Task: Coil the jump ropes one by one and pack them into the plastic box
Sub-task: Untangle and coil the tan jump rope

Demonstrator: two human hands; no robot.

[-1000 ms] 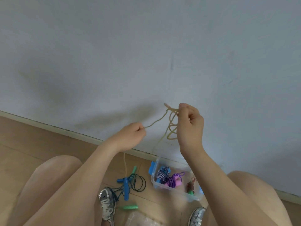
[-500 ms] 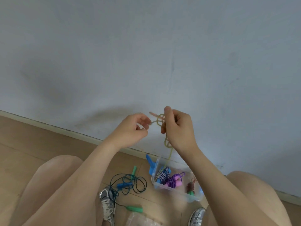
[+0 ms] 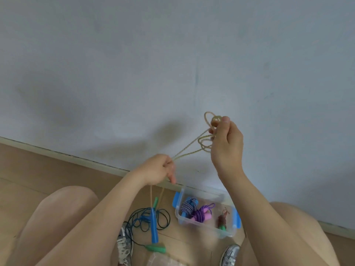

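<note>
A thin tan jump rope [image 3: 194, 146] stretches between both hands in front of the wall. My right hand [image 3: 226, 144] is raised and grips several small coils of it. My left hand [image 3: 159, 169] is lower and to the left, pinching two strands, which hang down from it to a blue handle [image 3: 154, 225] near the floor. The clear plastic box [image 3: 207, 230] with blue clips stands on the floor between my knees. It holds a blue-and-white coiled rope [image 3: 187, 206], a purple and pink one [image 3: 201, 214] and a brown one [image 3: 222, 220].
A dark rope [image 3: 163, 221] with green handles [image 3: 156, 248] lies loose on the wooden floor left of the box. My shoes [image 3: 124, 246] flank a clear lid [image 3: 163, 261] at the bottom edge. The wall and baseboard [image 3: 57, 156] run close behind the box.
My hands, close together half a second ago, have pulled apart. The right hand rose to the right with the coils and the left dropped lower, drawing the rope taut.
</note>
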